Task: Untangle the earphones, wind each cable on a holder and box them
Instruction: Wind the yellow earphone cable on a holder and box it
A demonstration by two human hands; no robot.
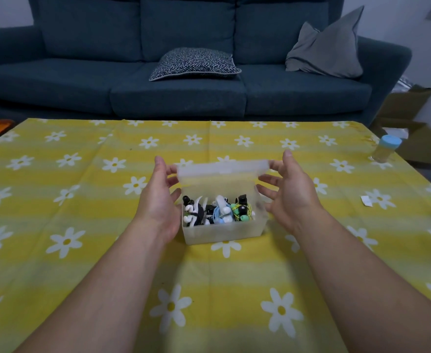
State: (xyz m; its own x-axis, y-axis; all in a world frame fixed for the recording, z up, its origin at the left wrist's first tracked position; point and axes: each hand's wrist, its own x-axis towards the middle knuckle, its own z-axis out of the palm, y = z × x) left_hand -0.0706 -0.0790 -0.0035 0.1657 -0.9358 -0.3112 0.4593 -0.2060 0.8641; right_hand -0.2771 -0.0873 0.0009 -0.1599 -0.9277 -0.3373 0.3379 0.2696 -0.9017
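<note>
A translucent plastic box [224,231] stands in the middle of the table. Its hinged lid [222,170] is raised at the back. Inside lie several wound earphones [219,211] on holders: black and white, blue, green and yellow ones. My left hand [158,192] is at the box's left side, fingertips touching the lid's left end. My right hand [289,189] is at the right side, fingers spread and touching the lid's right end. Neither hand curls round anything.
A yellow tablecloth [107,250] with white daisies covers the table. A small bottle [386,149] with a blue cap stands at the far right edge. A white paper scrap [366,200] lies at the right. A dark blue sofa [184,72] with cushions stands behind the table.
</note>
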